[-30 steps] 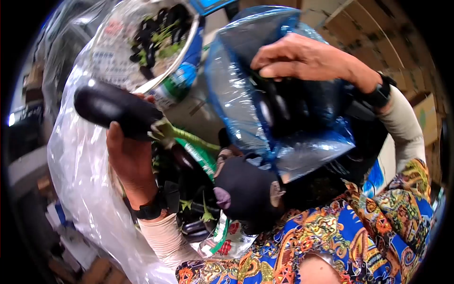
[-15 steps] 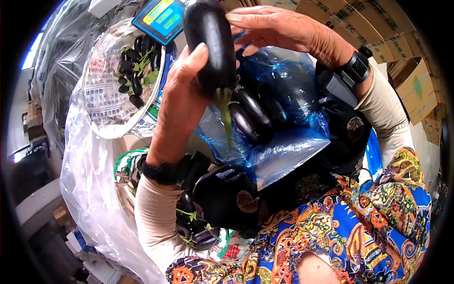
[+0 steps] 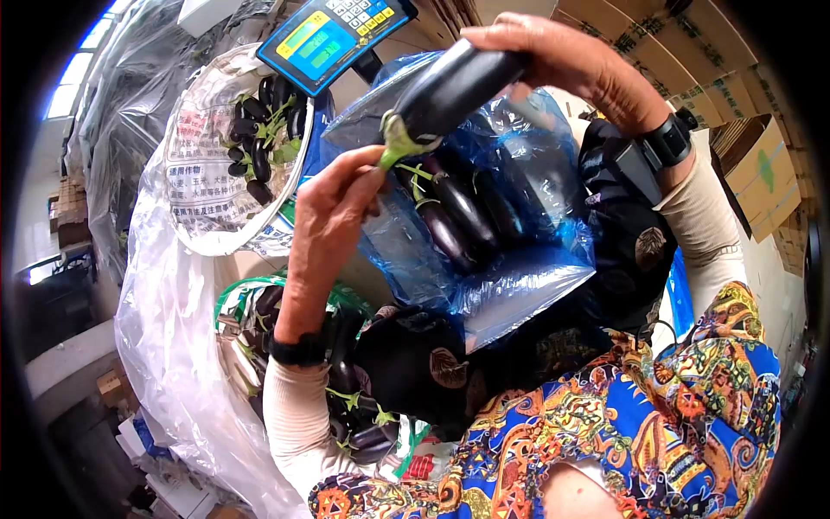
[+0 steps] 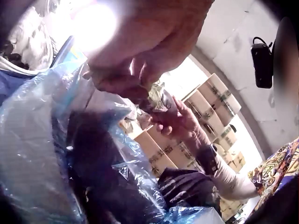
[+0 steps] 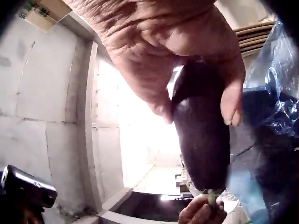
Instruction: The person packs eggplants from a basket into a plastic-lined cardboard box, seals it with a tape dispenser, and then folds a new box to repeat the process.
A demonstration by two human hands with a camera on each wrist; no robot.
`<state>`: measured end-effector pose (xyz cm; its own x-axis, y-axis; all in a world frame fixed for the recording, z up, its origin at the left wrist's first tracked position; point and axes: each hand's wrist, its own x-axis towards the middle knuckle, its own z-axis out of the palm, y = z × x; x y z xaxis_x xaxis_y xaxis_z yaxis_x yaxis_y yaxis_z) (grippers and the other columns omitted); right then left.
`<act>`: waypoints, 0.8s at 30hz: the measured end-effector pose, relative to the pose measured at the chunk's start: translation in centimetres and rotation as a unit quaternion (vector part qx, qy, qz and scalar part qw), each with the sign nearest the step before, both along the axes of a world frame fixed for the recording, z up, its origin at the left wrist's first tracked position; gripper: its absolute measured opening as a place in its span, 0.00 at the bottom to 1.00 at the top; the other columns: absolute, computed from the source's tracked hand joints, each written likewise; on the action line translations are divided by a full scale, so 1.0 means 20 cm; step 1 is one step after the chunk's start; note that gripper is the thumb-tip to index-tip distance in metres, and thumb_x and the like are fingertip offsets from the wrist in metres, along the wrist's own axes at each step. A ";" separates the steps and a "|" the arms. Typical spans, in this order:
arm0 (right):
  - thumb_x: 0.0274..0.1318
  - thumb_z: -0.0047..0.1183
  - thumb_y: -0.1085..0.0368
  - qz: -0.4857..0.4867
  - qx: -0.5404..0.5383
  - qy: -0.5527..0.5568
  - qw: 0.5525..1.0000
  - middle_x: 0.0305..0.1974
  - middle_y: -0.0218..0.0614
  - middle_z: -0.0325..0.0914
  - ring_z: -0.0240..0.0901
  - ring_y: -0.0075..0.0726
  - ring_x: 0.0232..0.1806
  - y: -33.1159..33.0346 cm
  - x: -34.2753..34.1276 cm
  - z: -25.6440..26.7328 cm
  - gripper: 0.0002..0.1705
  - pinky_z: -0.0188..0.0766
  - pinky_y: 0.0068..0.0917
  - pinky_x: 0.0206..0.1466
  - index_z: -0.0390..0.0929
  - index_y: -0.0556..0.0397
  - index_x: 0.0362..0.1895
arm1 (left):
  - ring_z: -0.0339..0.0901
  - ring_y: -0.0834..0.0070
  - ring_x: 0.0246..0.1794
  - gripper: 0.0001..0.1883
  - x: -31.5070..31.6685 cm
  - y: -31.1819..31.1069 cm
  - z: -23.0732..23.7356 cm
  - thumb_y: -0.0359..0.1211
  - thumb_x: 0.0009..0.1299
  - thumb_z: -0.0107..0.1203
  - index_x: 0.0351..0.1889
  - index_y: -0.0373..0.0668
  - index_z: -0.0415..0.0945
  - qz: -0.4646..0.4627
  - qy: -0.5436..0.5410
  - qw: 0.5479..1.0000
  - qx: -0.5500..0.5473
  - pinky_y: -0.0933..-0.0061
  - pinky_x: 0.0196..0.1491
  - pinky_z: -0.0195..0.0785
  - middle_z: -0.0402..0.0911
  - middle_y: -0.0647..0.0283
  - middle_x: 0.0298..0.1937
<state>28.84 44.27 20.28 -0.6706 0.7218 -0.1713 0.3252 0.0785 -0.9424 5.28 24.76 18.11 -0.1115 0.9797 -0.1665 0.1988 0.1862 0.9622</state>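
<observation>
A large dark eggplant (image 3: pixel 458 82) is held between both hands above a blue plastic bag (image 3: pixel 527 298). My left hand (image 3: pixel 333 212) pinches its green stem, which points down and to the left. Around the thick upper end my right hand (image 3: pixel 562 60) grips with thumb and fingers apart, as the right wrist view shows with the eggplant (image 5: pixel 203 135) in the grasp. Inside the open bag, several eggplants (image 3: pixel 467 208) lie side by side.
A white woven sack (image 3: pixel 194 160) at the left has several small eggplants (image 3: pixel 259 130) in it. A blue scale display (image 3: pixel 333 39) stands at the top. More eggplants (image 3: pixel 372 432) lie in a bag by my left forearm. Cardboard boxes (image 3: pixel 666 52) are stacked at the upper right.
The left hand brought the eggplant from the left to over the blue bag. The right hand left the bag and took hold of its thick end; the left hand shifted to the stem.
</observation>
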 end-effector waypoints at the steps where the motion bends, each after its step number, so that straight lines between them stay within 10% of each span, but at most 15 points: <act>1: 0.55 0.57 0.38 0.046 -0.013 -0.016 0.999 0.35 0.35 0.74 0.78 0.24 0.35 -0.01 0.00 0.02 0.33 0.78 0.16 0.35 0.75 0.54 0.49 | 0.72 0.85 0.29 0.14 -0.02 -0.02 -0.01 0.28 0.71 0.54 0.53 0.34 0.77 0.014 -0.005 1.000 -0.002 0.83 0.33 0.67 0.80 0.66 0.33; 6: 0.49 0.60 0.35 0.235 -0.134 -0.111 0.956 0.41 0.43 0.76 0.81 0.33 0.38 -0.16 -0.01 0.00 0.40 0.80 0.24 0.38 0.73 0.55 0.53 | 0.70 0.86 0.25 0.11 -0.14 -0.13 -0.03 0.27 0.71 0.54 0.49 0.34 0.79 0.035 0.018 0.998 -0.043 0.84 0.30 0.65 0.81 0.65 0.31; 12: 0.41 0.60 0.30 0.381 0.053 -0.314 0.868 0.59 0.52 0.70 0.68 0.48 0.59 -0.27 -0.13 -0.11 0.57 0.63 0.33 0.61 0.65 0.59 0.66 | 0.75 0.83 0.29 0.11 -0.19 -0.20 -0.15 0.26 0.69 0.57 0.49 0.36 0.79 -0.055 0.100 0.993 -0.024 0.81 0.35 0.68 0.81 0.66 0.33; 15: 0.40 0.64 0.37 0.188 -0.108 -0.247 0.944 0.46 0.47 0.76 0.77 0.42 0.47 -0.36 -0.10 -0.05 0.52 0.73 0.32 0.51 0.68 0.63 0.62 | 0.76 0.83 0.27 0.08 -0.22 -0.24 -0.20 0.30 0.70 0.57 0.45 0.37 0.81 -0.045 0.266 0.944 0.192 0.81 0.31 0.68 0.82 0.60 0.32; 17: 0.42 0.67 0.43 0.130 -0.242 -0.184 0.944 0.41 0.45 0.77 0.81 0.34 0.34 -0.35 -0.05 -0.05 0.50 0.80 0.25 0.37 0.65 0.64 0.63 | 0.77 0.82 0.23 0.08 -0.22 -0.29 -0.22 0.30 0.71 0.56 0.45 0.38 0.81 0.034 0.243 0.966 0.080 0.79 0.28 0.68 0.83 0.60 0.28; 24: 0.49 0.65 0.47 0.047 -0.257 -0.137 0.956 0.47 0.42 0.74 0.80 0.34 0.40 -0.42 0.04 0.05 0.47 0.80 0.26 0.41 0.62 0.67 0.64 | 0.81 0.67 0.22 0.07 -0.07 -0.15 -0.28 0.31 0.71 0.54 0.41 0.38 0.77 0.065 0.379 0.913 0.138 0.68 0.26 0.71 0.82 0.56 0.24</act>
